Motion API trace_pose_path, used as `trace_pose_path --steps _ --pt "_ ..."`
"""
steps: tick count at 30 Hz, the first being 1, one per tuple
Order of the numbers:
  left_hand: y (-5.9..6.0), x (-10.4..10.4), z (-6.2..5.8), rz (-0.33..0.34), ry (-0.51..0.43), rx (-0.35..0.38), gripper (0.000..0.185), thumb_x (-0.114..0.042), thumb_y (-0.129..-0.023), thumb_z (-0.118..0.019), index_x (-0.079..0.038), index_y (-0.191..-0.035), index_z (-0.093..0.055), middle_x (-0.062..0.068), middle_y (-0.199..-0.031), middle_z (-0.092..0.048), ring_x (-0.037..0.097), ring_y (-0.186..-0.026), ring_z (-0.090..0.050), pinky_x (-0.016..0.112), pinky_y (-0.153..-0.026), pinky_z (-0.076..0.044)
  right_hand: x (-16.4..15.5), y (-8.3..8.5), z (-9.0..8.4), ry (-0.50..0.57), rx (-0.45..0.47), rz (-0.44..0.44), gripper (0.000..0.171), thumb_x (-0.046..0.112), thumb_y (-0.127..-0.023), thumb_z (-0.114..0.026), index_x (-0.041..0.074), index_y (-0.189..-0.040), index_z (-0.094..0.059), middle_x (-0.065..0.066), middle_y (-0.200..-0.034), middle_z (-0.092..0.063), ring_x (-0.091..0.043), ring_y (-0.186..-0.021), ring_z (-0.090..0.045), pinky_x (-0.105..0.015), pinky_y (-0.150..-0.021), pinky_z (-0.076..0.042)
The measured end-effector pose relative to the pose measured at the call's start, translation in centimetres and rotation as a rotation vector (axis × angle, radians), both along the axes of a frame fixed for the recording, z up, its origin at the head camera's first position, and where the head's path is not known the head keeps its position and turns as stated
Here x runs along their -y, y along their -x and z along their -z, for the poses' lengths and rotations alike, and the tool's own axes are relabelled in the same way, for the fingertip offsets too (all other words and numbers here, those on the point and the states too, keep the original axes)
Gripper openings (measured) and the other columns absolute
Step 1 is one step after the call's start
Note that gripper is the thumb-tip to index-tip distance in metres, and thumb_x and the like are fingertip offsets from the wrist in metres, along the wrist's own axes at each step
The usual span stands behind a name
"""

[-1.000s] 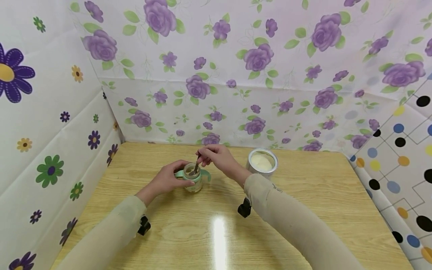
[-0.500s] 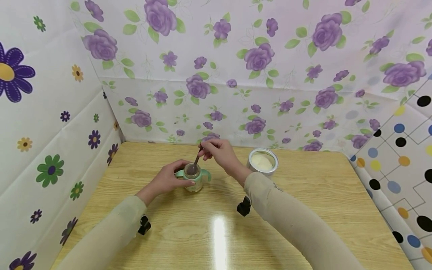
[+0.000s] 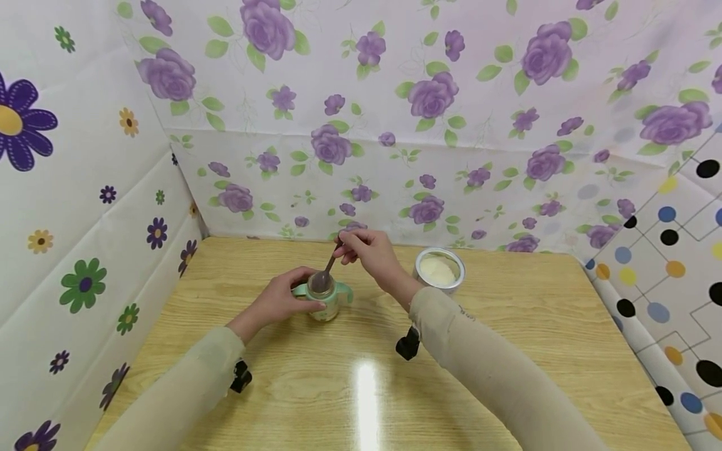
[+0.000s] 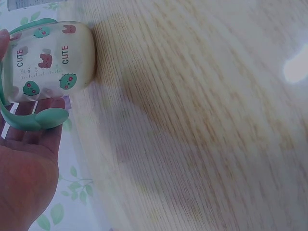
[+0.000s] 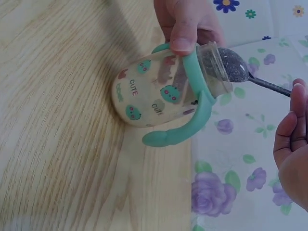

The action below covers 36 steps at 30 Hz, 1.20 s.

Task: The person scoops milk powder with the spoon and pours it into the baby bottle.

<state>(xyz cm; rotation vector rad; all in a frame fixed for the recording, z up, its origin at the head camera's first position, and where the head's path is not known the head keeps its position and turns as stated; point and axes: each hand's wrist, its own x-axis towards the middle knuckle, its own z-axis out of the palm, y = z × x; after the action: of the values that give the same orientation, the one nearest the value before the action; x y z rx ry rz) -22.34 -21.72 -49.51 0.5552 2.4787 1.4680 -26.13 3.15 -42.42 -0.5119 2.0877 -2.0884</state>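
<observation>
The baby bottle (image 3: 324,300) (green-handled, printed CUTE) is stood upright on the tabletop (image 3: 507,351), steadied in the left hand (image 3: 279,299)'s grip. A spoon (image 3: 323,279) is pinched by the right hand (image 3: 366,250), its bowl at the bottle's mouth. The bowl is best kept centred over the opening, so nothing is spilled. An open tin (image 3: 439,272) stands nearby.

Bare tabletop (image 3: 507,351) all round; only tin (image 3: 439,273) right of bottle (image 3: 323,299).

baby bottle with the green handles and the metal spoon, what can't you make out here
- Small clear baby bottle with green handles, head view: contents too small to tell, metal spoon covers the mouth.
- Left wrist view: its neck cut off by the edge.
- Right wrist view: spoon handle end hidden behind right hand.
</observation>
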Motion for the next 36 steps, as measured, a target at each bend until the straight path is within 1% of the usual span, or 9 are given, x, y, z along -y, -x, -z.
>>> trace_pose_path --steps 7,13,20,22,24,27,31,34,36 --pt "0.0 0.0 -0.1 -0.005 -0.007 0.006 0.065 -0.031 -0.087 -0.093 -0.020 -0.144 -0.064 0.001 -0.137 -0.069 0.027 -0.130 -0.063 0.053 -0.110 -0.051 -0.1 0.1 0.1 0.033 0.013 -0.002 0.032 0.023 -0.111 -0.062 -0.005 -0.114 -0.078 -0.006 -0.084 -0.079 -0.018 -0.071 -0.072 -0.030 -0.074 -0.061" --pt "0.0 0.0 0.0 -0.002 -0.009 0.001 0.065 -0.030 -0.087 -0.093 -0.019 -0.144 -0.064 0.001 -0.136 -0.069 0.026 -0.130 -0.064 0.053 -0.110 -0.051 -0.3 0.2 -0.1 0.080 0.035 0.024 0.030 0.019 -0.111 -0.061 -0.007 -0.113 -0.077 -0.003 -0.082 -0.079 -0.016 -0.070 -0.072 -0.028 -0.073 -0.061" --pt "0.0 0.0 -0.1 -0.015 0.009 0.011 0.063 -0.031 -0.087 -0.093 -0.016 -0.142 -0.064 0.003 -0.131 -0.071 0.025 -0.125 -0.066 0.050 -0.107 -0.053 -1.2 0.5 -1.1 0.161 0.061 0.039 0.040 0.023 -0.113 -0.058 -0.014 -0.119 -0.072 0.001 -0.083 -0.078 -0.013 -0.072 -0.070 -0.027 -0.075 -0.059" --pt "-0.1 0.0 -0.1 -0.019 0.015 0.016 0.064 -0.031 -0.087 -0.093 -0.016 -0.142 -0.063 0.004 -0.130 -0.071 0.025 -0.123 -0.066 0.048 -0.104 -0.054 -1.7 0.5 -1.5 0.192 0.079 0.048 0.039 0.023 -0.113 -0.057 -0.012 -0.118 -0.073 0.001 -0.084 -0.078 -0.012 -0.072 -0.069 -0.026 -0.075 -0.057" --pt "-0.2 0.1 -0.1 -0.016 0.013 0.016 0.064 -0.030 -0.088 -0.092 -0.015 -0.143 -0.063 0.006 -0.130 -0.070 0.026 -0.122 -0.066 0.048 -0.103 -0.054 -2.2 0.6 -2.0 0.228 0.102 0.055 0.034 0.023 -0.113 -0.057 -0.006 -0.114 -0.075 0.000 -0.084 -0.078 -0.011 -0.072 -0.068 -0.026 -0.076 -0.057" --pt "-0.2 0.1 -0.2 -0.012 0.013 0.017 0.064 -0.030 -0.088 -0.092 -0.017 -0.144 -0.064 0.006 -0.131 -0.070 0.025 -0.121 -0.066 0.047 -0.103 -0.054 -3.0 0.5 -2.6 0.275 0.147 0.062 0.030 0.023 -0.114 -0.056 0.002 -0.110 -0.077 0.001 -0.086 -0.078 -0.010 -0.073 -0.067 -0.024 -0.077 -0.057" --pt "-0.2 0.1 -0.1 -0.004 0.014 0.015 0.063 -0.032 -0.088 -0.092 -0.021 -0.144 -0.064 0.004 -0.132 -0.070 0.023 -0.120 -0.066 0.047 -0.103 -0.053 -4.5 0.5 -3.3 0.347 0.199 0.078 0.030 0.022 -0.115 -0.053 0.002 -0.111 -0.075 0.001 -0.085 -0.077 -0.009 -0.074 -0.067 -0.023 -0.079 -0.057" --pt "-0.1 0.0 0.0 0.002 0.013 0.006 0.064 -0.032 -0.088 -0.092 -0.021 -0.145 -0.063 0.005 -0.132 -0.069 0.024 -0.121 -0.066 0.049 -0.104 -0.053 -5.9 0.5 -3.8 0.388 0.213 0.105 0.031 0.021 -0.116 -0.052 0.001 -0.110 -0.074 0.001 -0.083 -0.077 -0.009 -0.072 -0.066 -0.023 -0.077 -0.057" --pt "-0.1 0.1 0.0 0.003 0.014 0.001 0.065 -0.033 -0.088 -0.092 -0.021 -0.145 -0.063 0.005 -0.133 -0.069 0.024 -0.122 -0.066 0.049 -0.104 -0.053 -7.0 0.6 -4.2 0.404 0.218 0.129 0.031 0.020 -0.115 -0.052 0.002 -0.108 -0.075 0.001 -0.082 -0.077 -0.008 -0.070 -0.066 -0.022 -0.075 -0.057"
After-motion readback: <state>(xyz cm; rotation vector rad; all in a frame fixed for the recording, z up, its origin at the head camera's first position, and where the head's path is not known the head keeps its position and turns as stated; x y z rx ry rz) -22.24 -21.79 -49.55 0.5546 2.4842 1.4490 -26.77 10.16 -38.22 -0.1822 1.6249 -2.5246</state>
